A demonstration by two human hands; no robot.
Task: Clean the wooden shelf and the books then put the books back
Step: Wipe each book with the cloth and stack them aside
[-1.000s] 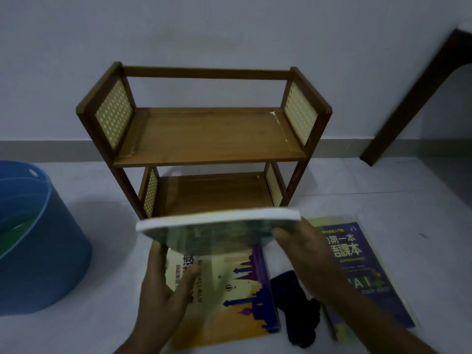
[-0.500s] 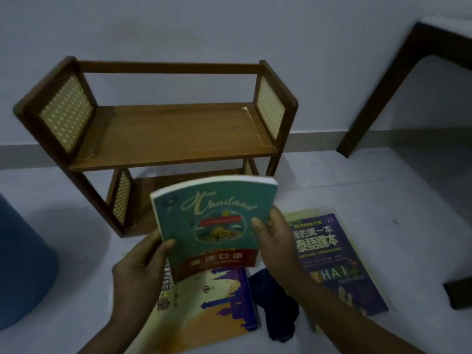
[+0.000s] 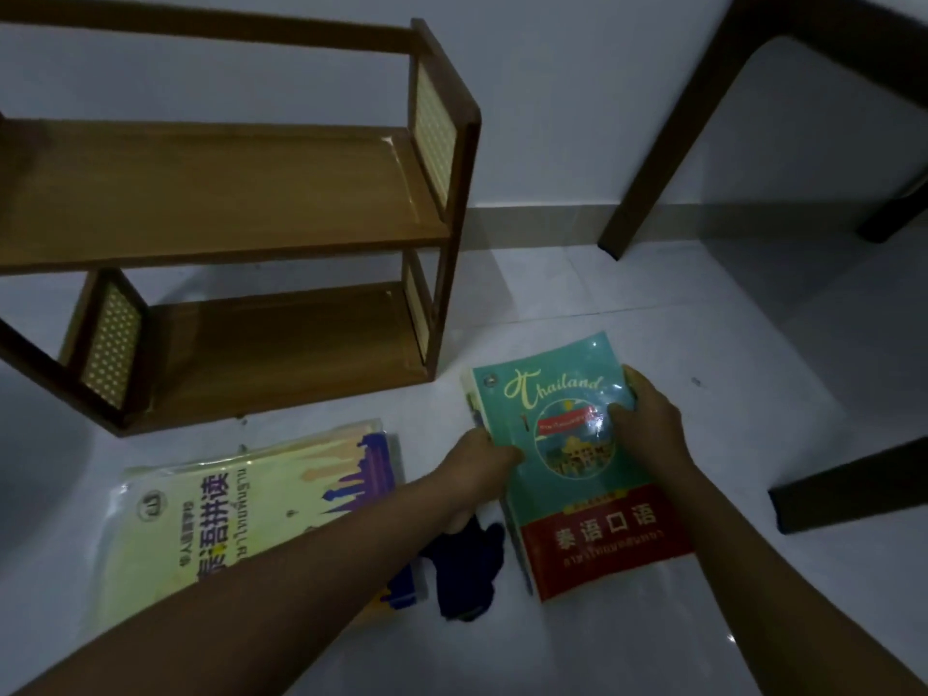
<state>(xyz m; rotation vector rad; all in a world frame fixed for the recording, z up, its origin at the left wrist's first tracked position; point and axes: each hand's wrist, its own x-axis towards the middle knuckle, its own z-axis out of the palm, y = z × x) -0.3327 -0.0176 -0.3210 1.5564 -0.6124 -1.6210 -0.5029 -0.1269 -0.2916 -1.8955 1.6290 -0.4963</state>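
**Thailand book now down on the floor, right of the shelf**

Half a second back I had the teal Thailand book [image 3: 577,459] held up in front of the wooden shelf [image 3: 241,213], cover tilted toward the camera. Now it lies flat, cover up, right of frame centre, on top of another book, of which only a sliver of edge shows along its left side. View has also swung right; the blue tub is out of frame.

Hands: left hand [image 3: 482,462] curled on the book's left edge, right hand [image 3: 648,424] closed over its upper right corner, thumb on the cover. Both gripping it, neither released.

Other items:
- Yellow book [image 3: 241,519] flat on the floor, lower left, partly under my left forearm.
- Dark cloth [image 3: 472,560] crumpled on the floor between the two books, just under the left wrist.
- Both shelf tiers bare, shelf stands upper left.
- Dark table leg [image 3: 668,133] upper right, well apart.

My read: this book is being stacked aside, not shelved. No books back on the shelf yet, so the put-back stage hasn't started. Can't tell from here which books are wiped. Likely next: let go, pick up the cloth or the yellow book.
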